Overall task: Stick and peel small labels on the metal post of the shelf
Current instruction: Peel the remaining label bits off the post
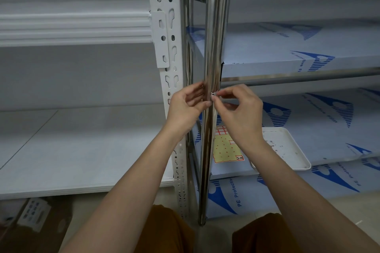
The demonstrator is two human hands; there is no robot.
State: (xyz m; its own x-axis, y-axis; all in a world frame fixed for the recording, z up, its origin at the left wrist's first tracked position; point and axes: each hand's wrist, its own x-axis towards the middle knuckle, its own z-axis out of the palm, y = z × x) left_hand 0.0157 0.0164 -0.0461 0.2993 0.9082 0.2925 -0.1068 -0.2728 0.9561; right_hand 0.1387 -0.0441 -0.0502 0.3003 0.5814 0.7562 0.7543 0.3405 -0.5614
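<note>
Head view: the right hand (238, 108) is pinching a small white label (212, 93) at the shiny steel post (213, 51); the left hand (188, 101) is gripping the post. The yellow sheet (225, 148) looks mostly used.

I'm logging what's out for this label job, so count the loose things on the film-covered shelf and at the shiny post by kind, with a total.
Label sheet: 1
White tray: 1
Small label pinched at the post by the right hand: 1
Total: 3
</note>
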